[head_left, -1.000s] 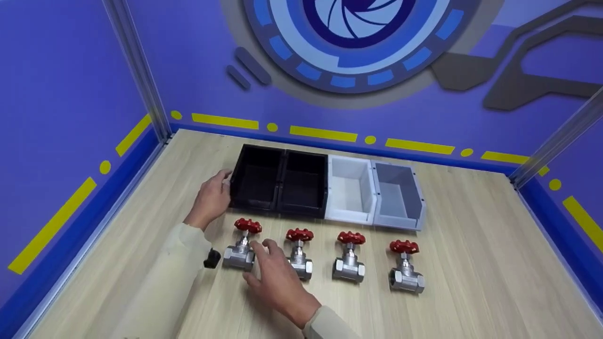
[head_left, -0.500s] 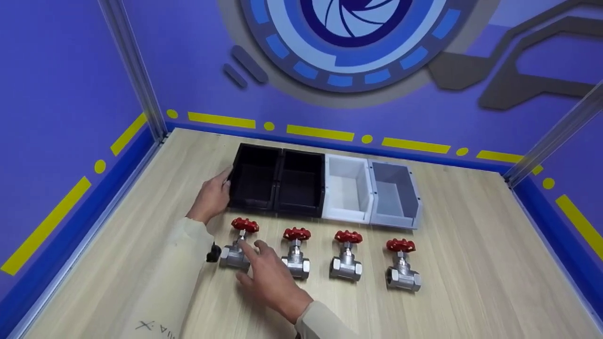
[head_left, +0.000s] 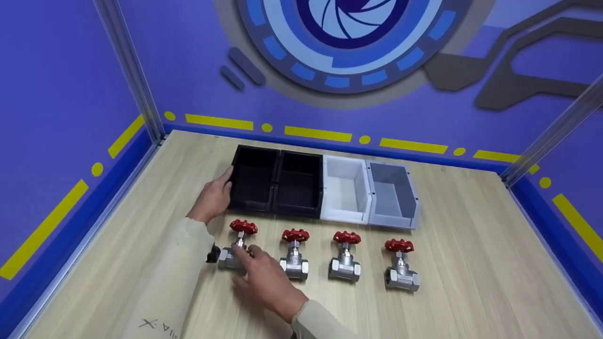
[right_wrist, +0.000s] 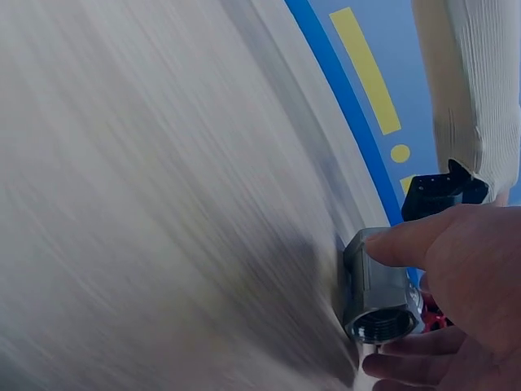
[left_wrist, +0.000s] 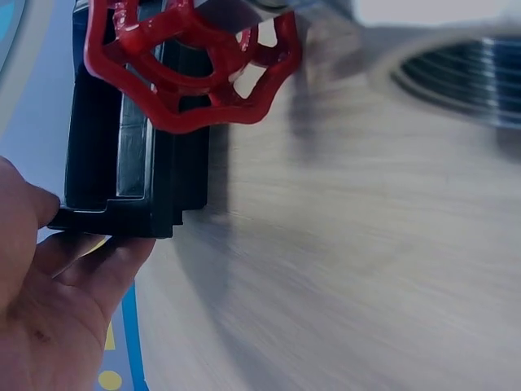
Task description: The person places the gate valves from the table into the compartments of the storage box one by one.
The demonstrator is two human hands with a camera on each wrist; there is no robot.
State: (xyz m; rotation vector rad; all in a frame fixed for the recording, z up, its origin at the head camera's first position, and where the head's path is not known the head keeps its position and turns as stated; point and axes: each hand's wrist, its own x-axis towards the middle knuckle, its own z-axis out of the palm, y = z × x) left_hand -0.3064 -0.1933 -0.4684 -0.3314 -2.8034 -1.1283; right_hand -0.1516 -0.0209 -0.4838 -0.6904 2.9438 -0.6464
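The white bin (head_left: 345, 216) sits on the wood-grain table (head_left: 480, 263), with the inner black bin (head_left: 297, 211) directly against its left side and the grey bin (head_left: 393, 221) against its right. The outer black bin (head_left: 249, 206) is farther left of the white bin, next to the inner one. The left hand (head_left: 210, 199) rests on the outer black bin's outside wall, the side turned away from the white bin, its fingers laid along the wall rather than clenched.

The right hand (head_left: 269, 278) is at the leftmost handwheel valve (head_left: 227, 260), well to the left of the white bin and nearer the person. Its thumb and fingers are parted loosely about the metal body; in the right wrist view the thumb (right_wrist: 400, 243) overlaps the body, though I cannot tell how firmly it touches. The second valve (head_left: 297, 268) is near-left of the white bin, the third valve (head_left: 345, 269) just in front of it, the fourth valve (head_left: 401, 278) to its near right. All have red handwheels.

The left sleeve (head_left: 169, 273), beige with handwritten marks, and the right sleeve (head_left: 318, 322) come from the white bin's near left. Behind the white bin rises a purple panel (head_left: 188, 70) with yellow dashes
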